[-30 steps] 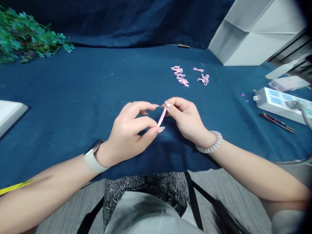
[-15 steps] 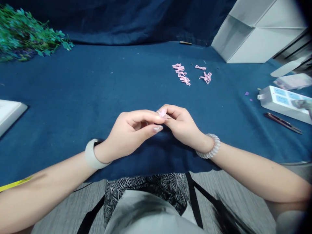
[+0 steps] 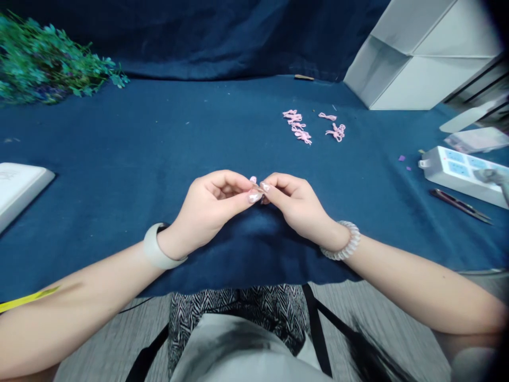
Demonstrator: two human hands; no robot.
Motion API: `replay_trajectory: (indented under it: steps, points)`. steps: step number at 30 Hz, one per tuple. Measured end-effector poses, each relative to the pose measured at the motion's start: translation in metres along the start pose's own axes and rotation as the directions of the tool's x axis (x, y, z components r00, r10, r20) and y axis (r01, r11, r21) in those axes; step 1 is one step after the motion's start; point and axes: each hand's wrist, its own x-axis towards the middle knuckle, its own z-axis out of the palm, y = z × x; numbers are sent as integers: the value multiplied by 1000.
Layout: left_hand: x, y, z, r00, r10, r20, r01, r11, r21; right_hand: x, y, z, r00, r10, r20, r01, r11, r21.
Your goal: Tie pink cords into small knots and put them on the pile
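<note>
My left hand (image 3: 217, 207) and my right hand (image 3: 296, 204) meet fingertip to fingertip above the near part of the blue cloth. Thumb and fingers of each are pinched together. Whatever lies between the tips is too small and too covered to name; a bit of pink shows there, which may be a nail. Farther back on the cloth lie a row of pink cord loops (image 3: 297, 127), a single small pink cord knot (image 3: 327, 116) and a looser pink cord bundle (image 3: 337, 132).
A white power strip (image 3: 465, 167) sits at the right, with thread snips (image 3: 461, 206) before it. White boxes (image 3: 413, 79) stand at the back right. Green artificial plants (image 3: 59, 63) fill the back left corner, and a white flat object (image 3: 24, 185) lies at the left edge.
My left hand's fingers have drawn back slightly leftward and lifted, and its thumb has closed toward the forefinger. My right thumb tip now shows at the pinch. The cords have stayed put.
</note>
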Motion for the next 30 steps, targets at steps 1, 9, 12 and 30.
replay_trajectory:
  steps: [1, 9, 12, 30]
  points:
    - [0, 0, 0, 1000, 0, -1, 0, 1000, 1, 0, 0, 0, 1000, -1, 1, 1, 1000, -1]
    - [0, -1, -2, 999, 6, -47, -5, 1000, 13, -1, -1, 1, 999, -31, 15, 32, 996, -82]
    - [0, -1, -1, 997, -6, -71, 4, 1000, -19, -2, -1, 1, 998, -56, 16, 57, 993, -104]
    - [-1, 2, 5, 989, -120, 91, 143, 933, -331, 3, -2, -4, 974, -226, -11, 218, 949, -230]
